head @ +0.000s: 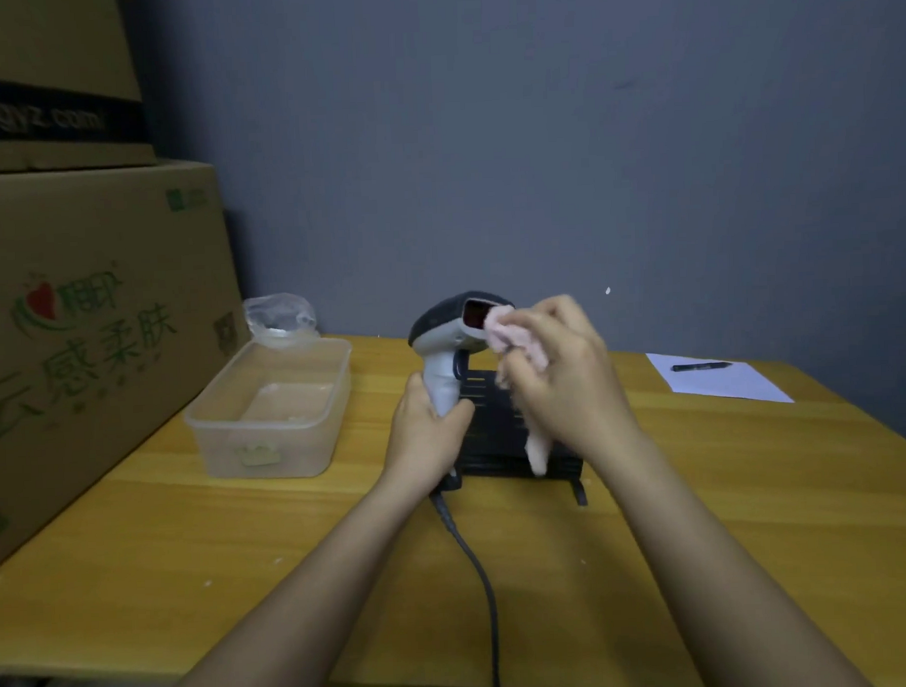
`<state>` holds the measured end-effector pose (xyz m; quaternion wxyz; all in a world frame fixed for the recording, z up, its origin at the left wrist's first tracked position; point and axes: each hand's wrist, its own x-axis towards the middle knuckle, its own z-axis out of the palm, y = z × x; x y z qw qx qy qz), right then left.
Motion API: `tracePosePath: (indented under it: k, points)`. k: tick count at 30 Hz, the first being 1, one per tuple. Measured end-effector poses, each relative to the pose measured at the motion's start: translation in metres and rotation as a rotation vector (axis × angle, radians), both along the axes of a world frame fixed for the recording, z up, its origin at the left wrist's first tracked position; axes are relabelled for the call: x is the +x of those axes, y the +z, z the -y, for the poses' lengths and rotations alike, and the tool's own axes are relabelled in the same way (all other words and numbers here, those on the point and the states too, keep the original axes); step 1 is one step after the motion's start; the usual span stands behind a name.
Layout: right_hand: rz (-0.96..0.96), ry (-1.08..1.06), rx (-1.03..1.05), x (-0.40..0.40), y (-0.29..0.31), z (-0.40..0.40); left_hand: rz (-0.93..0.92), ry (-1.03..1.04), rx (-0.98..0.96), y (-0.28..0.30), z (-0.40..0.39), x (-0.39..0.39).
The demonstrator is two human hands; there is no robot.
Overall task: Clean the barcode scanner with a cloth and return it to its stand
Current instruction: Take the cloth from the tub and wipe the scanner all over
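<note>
The wiping step looks to be in hand. The left hand point(427, 430) is closed round the pale handle of the one barcode scanner point(448, 338), holding it upright above the black stand point(500, 434) at the middle of the wooden table point(191, 558). The right hand point(559, 370) pinches one pink cloth point(512, 336) against the scanner's window — a tail of cloth hangs down. Next, I judge, the scanner must be lowered into the stand, minding its single cable point(479, 573). Also there: one clear plastic tub point(273, 406) at left, two cardboard boxes point(80, 315) far left, one sheet of paper point(719, 383) at right bearing one pen point(701, 367).
</note>
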<state>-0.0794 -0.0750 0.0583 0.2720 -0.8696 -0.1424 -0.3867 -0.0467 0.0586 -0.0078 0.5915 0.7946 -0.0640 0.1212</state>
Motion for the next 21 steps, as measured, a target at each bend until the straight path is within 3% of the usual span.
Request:
tracePosePath:
  k: [2, 5, 9, 13, 17, 19, 21]
  points:
    - [0.009, -0.119, 0.041, 0.001, 0.005, 0.002, -0.011, -0.006, 0.005, -0.001, 0.000, -0.001]
    - [0.151, -0.030, -0.024, -0.001, 0.003, -0.010, -0.007, -0.019, 0.031, -0.001, 0.003, -0.003]
    - [0.023, -0.229, 0.007, 0.004, 0.005, -0.002, -0.040, -0.012, 0.027, -0.002, 0.001, -0.004]
    - [0.141, 0.026, -0.112, -0.004, 0.003, -0.016, -0.034, -0.032, 0.022, -0.002, 0.005, -0.005]
    - [0.004, -0.282, -0.116, 0.004, 0.003, 0.010, -0.022, -0.014, -0.041, -0.001, -0.001, -0.003]
    - [0.113, -0.136, 0.005, -0.004, 0.005, 0.006, -0.023, -0.008, -0.020, -0.001, -0.001, -0.001]
    - [0.139, 0.023, -0.023, -0.006, 0.001, -0.007, 0.002, -0.025, 0.013, 0.000, 0.002, -0.002]
